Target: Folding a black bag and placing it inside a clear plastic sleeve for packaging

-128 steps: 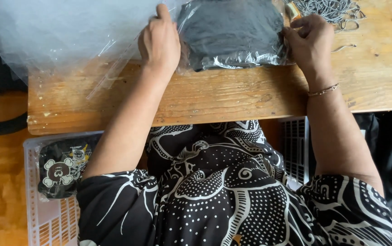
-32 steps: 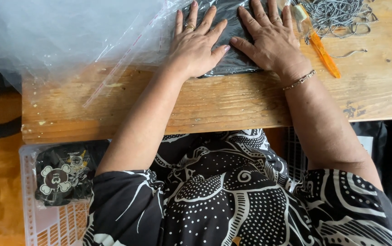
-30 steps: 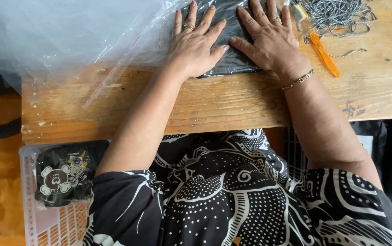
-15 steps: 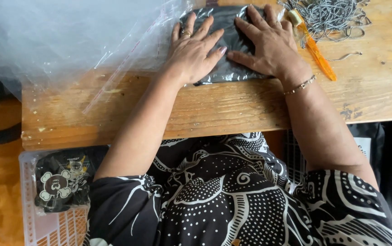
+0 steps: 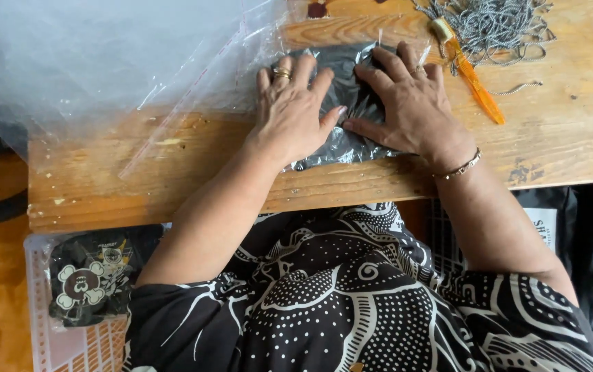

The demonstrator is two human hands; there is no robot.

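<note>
A dark folded garment in a clear plastic bag (image 5: 343, 88) lies on the wooden table (image 5: 172, 200) near its front edge. My left hand (image 5: 292, 107) lies flat on the bag's left half, fingers spread, a ring on one finger. Flat on the right half rests my right hand (image 5: 406, 103), with a thin bracelet at the wrist. Both palms press down on the bag; neither hand grips it.
A stack of clear plastic bags (image 5: 90, 62) covers the table's left part. An orange-handled tool (image 5: 472, 72) and a heap of grey ball chains (image 5: 496, 24) lie at the back right. A white crate (image 5: 41, 303) holding a bagged printed garment (image 5: 93, 282) stands below on the left.
Earlier both hands held the bag by its sides; then they went flat on top. In the last second the bag and hands have come closer to the table's front edge.
</note>
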